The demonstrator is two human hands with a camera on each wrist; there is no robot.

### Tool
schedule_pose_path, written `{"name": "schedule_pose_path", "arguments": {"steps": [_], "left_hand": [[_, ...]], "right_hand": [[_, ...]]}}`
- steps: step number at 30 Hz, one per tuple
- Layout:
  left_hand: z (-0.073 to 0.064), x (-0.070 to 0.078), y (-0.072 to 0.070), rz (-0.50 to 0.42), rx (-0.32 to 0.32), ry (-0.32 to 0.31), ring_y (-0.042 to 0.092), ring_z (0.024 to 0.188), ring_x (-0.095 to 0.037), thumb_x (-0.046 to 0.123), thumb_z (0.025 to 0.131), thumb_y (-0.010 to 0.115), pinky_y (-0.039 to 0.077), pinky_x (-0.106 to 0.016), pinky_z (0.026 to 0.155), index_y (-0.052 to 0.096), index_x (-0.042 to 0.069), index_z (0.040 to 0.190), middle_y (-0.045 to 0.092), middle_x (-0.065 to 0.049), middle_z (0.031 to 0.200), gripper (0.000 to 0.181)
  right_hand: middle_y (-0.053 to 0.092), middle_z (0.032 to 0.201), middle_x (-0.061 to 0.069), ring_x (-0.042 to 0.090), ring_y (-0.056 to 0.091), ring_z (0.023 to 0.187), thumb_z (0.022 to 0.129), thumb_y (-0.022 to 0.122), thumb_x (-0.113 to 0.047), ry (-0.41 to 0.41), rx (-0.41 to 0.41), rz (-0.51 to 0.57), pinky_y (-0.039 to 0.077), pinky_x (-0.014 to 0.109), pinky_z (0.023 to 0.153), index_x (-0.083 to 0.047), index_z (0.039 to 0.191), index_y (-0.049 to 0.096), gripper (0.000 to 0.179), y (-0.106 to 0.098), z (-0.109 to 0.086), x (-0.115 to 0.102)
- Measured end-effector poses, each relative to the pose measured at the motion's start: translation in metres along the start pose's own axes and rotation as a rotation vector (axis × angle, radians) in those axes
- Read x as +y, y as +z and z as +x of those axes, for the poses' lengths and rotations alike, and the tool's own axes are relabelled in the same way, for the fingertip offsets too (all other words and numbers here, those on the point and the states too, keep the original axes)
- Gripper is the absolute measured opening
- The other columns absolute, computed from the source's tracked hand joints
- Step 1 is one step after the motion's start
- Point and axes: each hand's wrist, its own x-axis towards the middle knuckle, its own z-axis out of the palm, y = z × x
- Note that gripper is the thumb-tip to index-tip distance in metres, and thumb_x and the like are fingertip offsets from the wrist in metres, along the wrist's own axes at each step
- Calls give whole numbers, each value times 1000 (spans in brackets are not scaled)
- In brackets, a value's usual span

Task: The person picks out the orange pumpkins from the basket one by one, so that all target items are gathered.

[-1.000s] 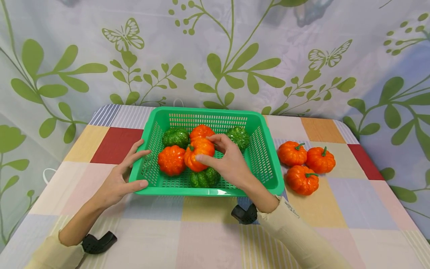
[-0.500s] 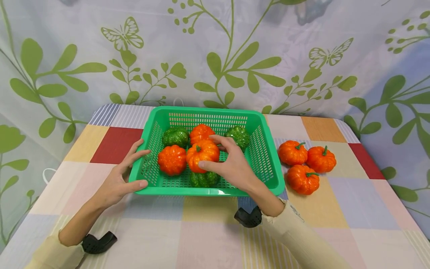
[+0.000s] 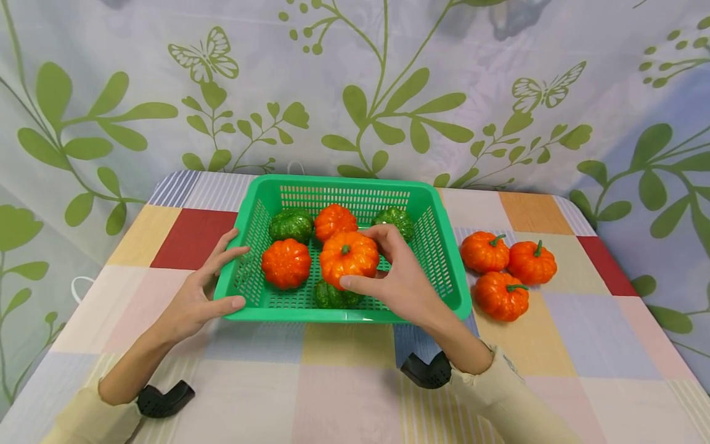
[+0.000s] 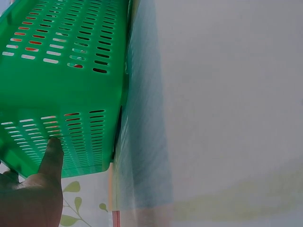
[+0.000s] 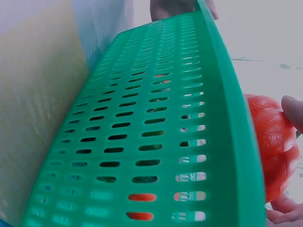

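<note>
My left hand holds the left end of the green plastic basket, thumb and a fingertip over its rim. In the left wrist view, a finger lies against the outer wall. An orange toy pumpkin, stem upward, is pinched between the thumb and fingers of my right hand, over the middle of the basket. The right wrist view shows this pumpkin beyond the rim. Inside lie two orange pumpkins and several dark green ones; the front green pumpkin is partly covered.
To the right of the basket, three orange pumpkins with green stems sit grouped on the patchwork tablecloth. Behind the table hangs a leaf-patterned curtain. Black wrist devices hang below both sleeves.
My right hand has drawn the held pumpkin slightly right and toward me, turning its stem from leftward to upward. The left hand and basket stay in place.
</note>
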Motion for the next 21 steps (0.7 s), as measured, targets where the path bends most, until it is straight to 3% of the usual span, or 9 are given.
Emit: {"name": "schedule_pose_path", "arguments": {"steps": [5, 11, 17, 21], "left_hand": [[0, 0, 0, -9, 1, 1, 16, 142, -19, -13, 83, 60, 44, -17, 94, 39, -4, 146, 5, -4, 165, 67], [1, 0, 1, -5, -2, -3, 16, 142, -20, -13, 84, 60, 44, -17, 94, 38, -4, 146, 5, -4, 165, 67], [0, 0, 1, 8, -7, -2, 15, 142, -19, -13, 84, 60, 44, -17, 95, 38, -3, 147, 5, -4, 165, 67], [0, 0, 0, 12, -5, -1, 14, 143, -19, -12, 84, 60, 43, -17, 95, 38, -4, 146, 5, -4, 165, 67]], "right_hand": [[53, 129, 5, 21, 53, 114, 81, 81, -15, -6, 12, 4, 55, 38, 84, -10, 132, 42, 65, -4, -10, -4], [43, 141, 2, 19, 47, 122, 80, 82, -20, -15, 72, -101, 52, 43, 87, -18, 150, 34, 85, -14, -23, -7], [44, 135, 0, 18, 50, 118, 80, 81, -12, -61, 89, -88, 55, 37, 85, -14, 142, 48, 70, -25, -34, -8], [44, 136, 2, 20, 51, 117, 82, 80, -9, -61, 90, -60, 55, 33, 85, -11, 142, 46, 69, -33, -42, -9]]}}
